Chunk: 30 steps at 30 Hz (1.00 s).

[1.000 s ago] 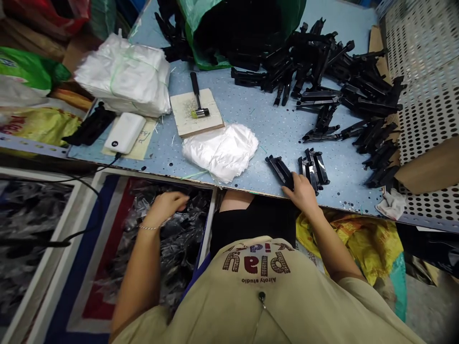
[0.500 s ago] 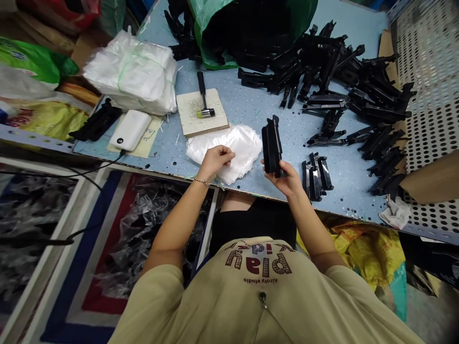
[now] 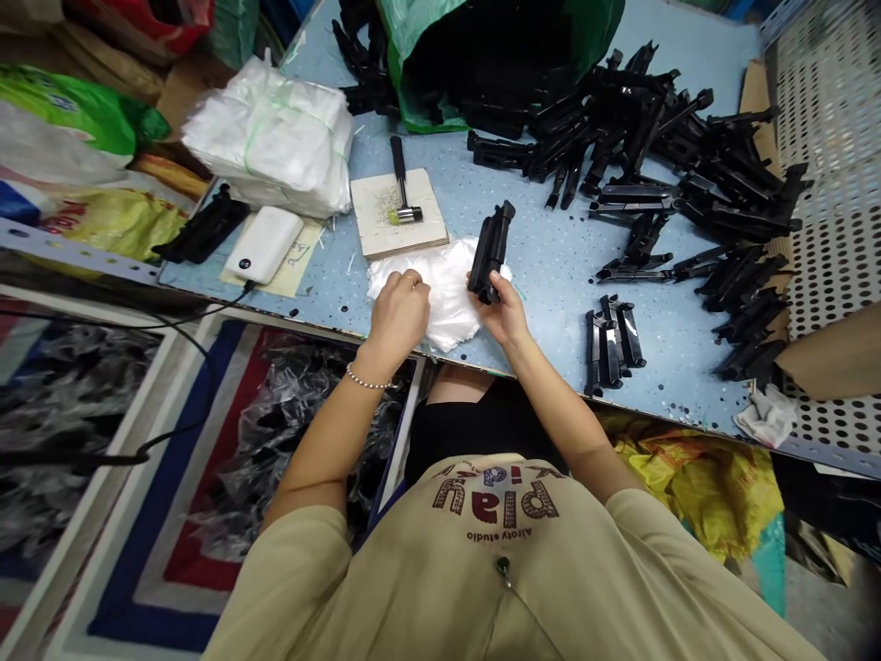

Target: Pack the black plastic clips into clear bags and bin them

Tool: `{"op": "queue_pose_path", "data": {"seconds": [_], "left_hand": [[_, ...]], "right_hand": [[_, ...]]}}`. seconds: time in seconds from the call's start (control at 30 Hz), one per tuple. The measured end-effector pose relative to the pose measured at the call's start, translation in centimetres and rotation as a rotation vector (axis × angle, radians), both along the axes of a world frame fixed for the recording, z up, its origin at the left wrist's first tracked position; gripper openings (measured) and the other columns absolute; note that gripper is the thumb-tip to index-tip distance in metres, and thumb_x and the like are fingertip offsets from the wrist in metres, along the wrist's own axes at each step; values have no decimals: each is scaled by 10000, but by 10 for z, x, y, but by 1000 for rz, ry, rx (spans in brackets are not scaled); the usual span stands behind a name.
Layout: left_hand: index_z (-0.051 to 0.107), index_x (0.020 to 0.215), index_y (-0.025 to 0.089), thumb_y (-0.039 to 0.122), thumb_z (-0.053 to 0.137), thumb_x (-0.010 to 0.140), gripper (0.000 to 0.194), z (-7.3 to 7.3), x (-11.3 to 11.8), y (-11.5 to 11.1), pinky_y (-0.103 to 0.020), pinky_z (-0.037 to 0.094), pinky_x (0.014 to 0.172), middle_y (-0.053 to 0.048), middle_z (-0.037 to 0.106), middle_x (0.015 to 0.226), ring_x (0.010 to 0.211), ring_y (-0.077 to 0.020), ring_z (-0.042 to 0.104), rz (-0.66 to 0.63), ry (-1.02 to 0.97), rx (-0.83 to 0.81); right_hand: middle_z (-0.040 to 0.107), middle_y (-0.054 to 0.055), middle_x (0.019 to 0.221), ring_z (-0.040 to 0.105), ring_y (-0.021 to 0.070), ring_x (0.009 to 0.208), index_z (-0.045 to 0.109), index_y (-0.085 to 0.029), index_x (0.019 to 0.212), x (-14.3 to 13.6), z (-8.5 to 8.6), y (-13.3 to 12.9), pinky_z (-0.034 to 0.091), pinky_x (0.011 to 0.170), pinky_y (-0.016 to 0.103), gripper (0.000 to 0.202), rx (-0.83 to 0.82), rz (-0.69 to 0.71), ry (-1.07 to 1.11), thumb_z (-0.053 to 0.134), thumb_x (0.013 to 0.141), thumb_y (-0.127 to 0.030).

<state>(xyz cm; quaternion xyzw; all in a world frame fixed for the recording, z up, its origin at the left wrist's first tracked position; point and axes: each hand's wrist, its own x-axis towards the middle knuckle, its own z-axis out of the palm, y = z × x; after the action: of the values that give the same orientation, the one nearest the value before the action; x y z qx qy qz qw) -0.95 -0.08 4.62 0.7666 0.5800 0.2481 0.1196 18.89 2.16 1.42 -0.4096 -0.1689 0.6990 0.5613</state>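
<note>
My right hand (image 3: 504,308) holds a black plastic part (image 3: 491,250) upright, a little tilted, over the right side of a stack of thin white bags (image 3: 451,317). Over the left side of that stack is my left hand (image 3: 401,312), its fingers closed and pinched together at the bags; whether a bag is between them is too small to tell. Just behind the stack lies a cream board (image 3: 430,216) with a small black-handled hammer (image 3: 401,184) on it. Several black parts (image 3: 611,341) lie side by side to the right of my right hand.
A tied bundle of white bags (image 3: 275,138), a white power bank (image 3: 265,243) with a cable and another black part (image 3: 203,228) are at the left. A green bag (image 3: 430,101) and a large pile of black parts (image 3: 640,138) fill the back and right. Clear-wrapped items lie lower left.
My right hand has moved left with the black part, now over the white bags and tilted differently. My left hand has shifted slightly left and turned, its back now upward.
</note>
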Motion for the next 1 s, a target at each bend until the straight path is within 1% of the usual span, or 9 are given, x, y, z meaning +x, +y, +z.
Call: {"op": "queue_pose_path", "data": {"seconds": [0.1,0.23,0.33,0.47,0.57,0.63,0.8,0.9,1.0], "left_hand": [[765,920,189,86,532,859,262,-10,-4,7,-477,579,850,-136,699,1050,912,-294,649,-24,74,-76],[779,950,197,69,527,839,304,-17,-3,7,-501,574,977,-135,716,1220,1072,-321,664,-74,48,-58],[756,1180,193,62,518,846,430,-13,-1,2,-489,569,1046,-133,695,1352,1162,-318,667,-66,-42,-28],[677,1376,197,75,537,881,529,-5,1,0,-392,567,1086,-112,629,1487,1178,-241,692,-95,-153,-49],[662,1398,165,72,536,899,523,-2,1,1,-374,584,1065,-128,613,1506,1099,-200,712,-111,-193,-92],[649,1420,175,61,522,915,534,1,3,-4,-376,592,1058,-131,611,1508,1092,-192,713,-144,-225,-89],[543,1547,240,57,480,979,599,14,21,-45,-460,542,1175,-130,597,1515,1373,-248,616,-393,-310,2],[391,1652,285,51,473,985,712,11,35,-67,-464,510,1216,-144,547,1553,1450,-262,557,-496,-335,12],[333,1680,267,86,555,956,779,0,46,-69,-480,526,1199,-175,505,1570,1461,-297,542,-519,-320,-10]], "right_hand": [[799,21,913,741,203,1039,735,-215,911,3,3,-4,582,972,325,321,44,32,-47,824,741,-473],[802,28,896,750,209,998,734,-212,900,5,10,-2,590,979,337,312,52,39,-43,820,741,-465],[794,40,920,744,209,988,721,-210,935,16,20,-11,607,960,349,326,47,87,-31,799,771,-481],[775,71,962,706,194,853,699,-183,1109,55,24,-53,630,677,290,500,-8,382,78,711,818,-590],[742,80,887,655,163,739,661,-144,1174,77,12,-84,525,474,193,588,-134,679,237,669,824,-617],[725,79,873,625,146,703,646,-128,1201,77,1,-92,503,448,171,593,-228,770,334,631,847,-603],[718,75,903,624,150,760,693,-144,1125,46,-8,-73,579,574,200,541,-211,612,262,620,869,-615],[720,47,942,666,189,881,709,-195,1062,29,4,-69,637,756,288,406,-7,432,-102,716,856,-544],[701,69,1182,661,252,1130,685,-211,1245,22,17,-85,596,1033,439,513,232,378,-521,818,808,-446]]}}
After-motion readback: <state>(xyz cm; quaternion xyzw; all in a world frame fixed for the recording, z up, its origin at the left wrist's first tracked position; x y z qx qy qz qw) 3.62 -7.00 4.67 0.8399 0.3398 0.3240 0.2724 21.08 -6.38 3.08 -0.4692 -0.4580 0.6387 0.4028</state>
